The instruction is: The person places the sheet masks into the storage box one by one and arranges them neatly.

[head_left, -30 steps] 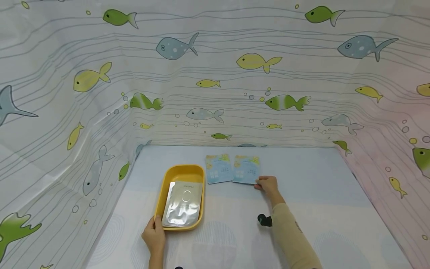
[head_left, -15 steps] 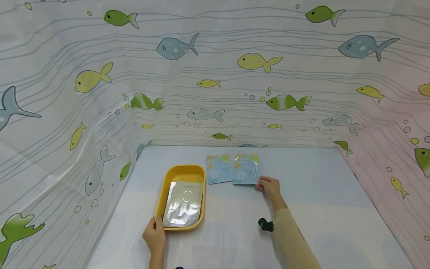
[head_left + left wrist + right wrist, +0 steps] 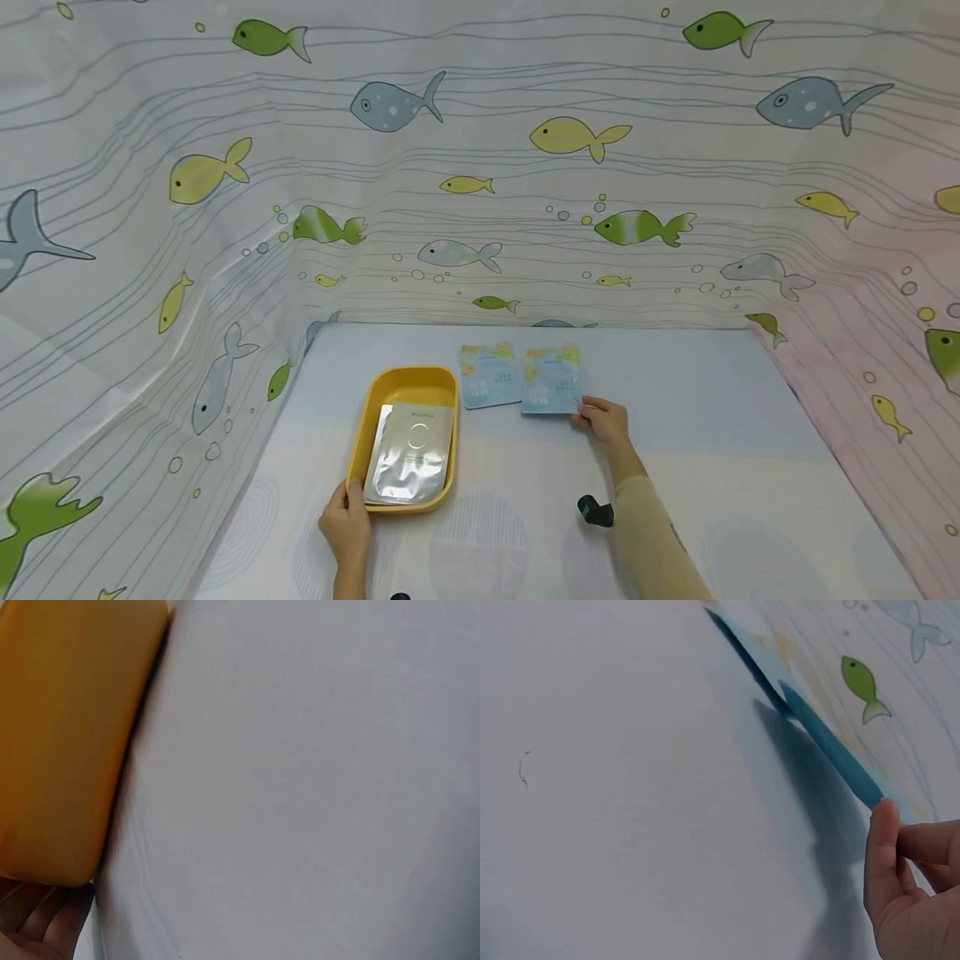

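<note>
At its near left corner, the yellow tray (image 3: 405,377) is gripped by my left hand (image 3: 347,518), thumb over the rim. The left wrist view shows the tray's outer side (image 3: 67,735) and curled fingers (image 3: 45,919) beneath its end. Silver sachets lie stacked in the tray, the top one (image 3: 411,454) marked with a ring. My right hand (image 3: 606,423) pinches the lower right corner of a flat light-blue sachet (image 3: 551,381). In the right wrist view this sachet (image 3: 832,746) is seen edge-on, tilted, with its shadow below. A matching blue sachet (image 3: 490,377) lies to its left.
Fish-printed sheeting (image 3: 465,150) walls the pale table (image 3: 675,392) at the back and both sides. A small black device (image 3: 595,511) sits by the right sleeve (image 3: 656,542). Another dark thing (image 3: 400,596) peeks in at the bottom edge.
The right hand has shifted slightly toward me and to the right, with the pinched blue sachet changing its tilt and coming a little nearer. Left hand and tray stay in place.
</note>
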Motion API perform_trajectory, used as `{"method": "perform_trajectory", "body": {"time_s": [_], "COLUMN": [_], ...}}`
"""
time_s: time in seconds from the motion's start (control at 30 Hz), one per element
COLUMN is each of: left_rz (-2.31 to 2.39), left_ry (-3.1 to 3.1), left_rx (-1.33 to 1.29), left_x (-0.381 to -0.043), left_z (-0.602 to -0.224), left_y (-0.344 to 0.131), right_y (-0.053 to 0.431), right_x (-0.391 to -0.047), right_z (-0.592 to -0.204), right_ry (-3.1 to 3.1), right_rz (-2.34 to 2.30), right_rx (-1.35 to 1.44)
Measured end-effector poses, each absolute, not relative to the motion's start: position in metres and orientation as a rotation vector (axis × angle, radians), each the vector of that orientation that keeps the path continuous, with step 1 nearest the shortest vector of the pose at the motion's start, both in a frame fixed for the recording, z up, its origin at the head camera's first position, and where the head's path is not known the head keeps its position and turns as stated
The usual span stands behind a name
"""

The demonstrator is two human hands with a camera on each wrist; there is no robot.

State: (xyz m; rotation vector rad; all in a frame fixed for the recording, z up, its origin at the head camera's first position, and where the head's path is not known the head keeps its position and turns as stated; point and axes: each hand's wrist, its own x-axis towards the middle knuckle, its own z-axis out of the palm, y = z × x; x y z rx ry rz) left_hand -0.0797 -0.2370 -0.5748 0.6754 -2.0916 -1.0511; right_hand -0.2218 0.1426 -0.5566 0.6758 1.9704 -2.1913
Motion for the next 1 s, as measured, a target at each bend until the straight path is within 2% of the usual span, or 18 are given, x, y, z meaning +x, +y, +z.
{"method": "perform_trajectory", "body": {"time_s": [0.43,1.0], "left_rz": [-1.053,-1.055], "left_ry": [-2.093,-2.087], "left_rx": [0.657,0.670], "left_x": [-0.080,-0.080], "left_z": [-0.576,-0.576], "left_y": [-0.238,-0.237], "right_y": [0.140,0.125], "right_x": [-0.207,-0.189], "right_z": [-0.543,-0.519], "right_ry": [1.839,1.824], "right_rz": [-2.343,-2.400], "right_rx": [0.626,0.387]}}
